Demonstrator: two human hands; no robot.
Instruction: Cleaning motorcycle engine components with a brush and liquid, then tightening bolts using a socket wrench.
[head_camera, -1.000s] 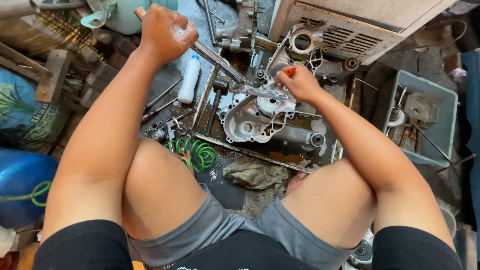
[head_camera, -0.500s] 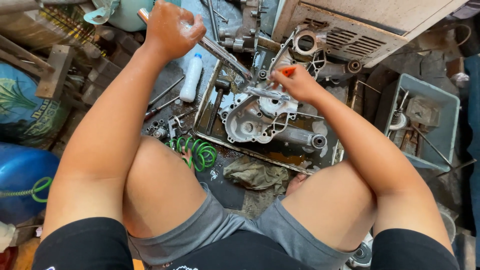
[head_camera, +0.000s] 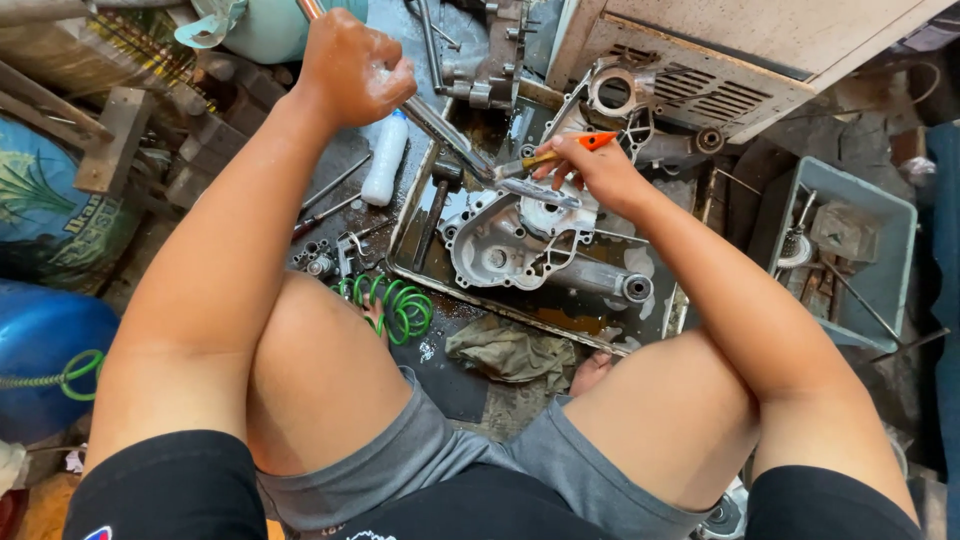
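Engine cover (head_camera: 510, 245), frame centre: grey cast alu, oily, in metal tray (head_camera: 545, 322). Left hand (head_camera: 352, 68) grip wrapped on long steel bar (head_camera: 440, 125); right hand (head_camera: 595, 172) grip pinching orange-handled tool (head_camera: 560, 152).

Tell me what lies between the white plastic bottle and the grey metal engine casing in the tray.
In the head view, a dark-headed hammer lies between the white plastic bottle and the grey metal engine casing.

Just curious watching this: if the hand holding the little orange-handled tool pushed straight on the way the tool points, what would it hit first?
Probably the long metal bar gripped by the left hand: the right hand aims its orange-handled tool at it, though depth is unclear.
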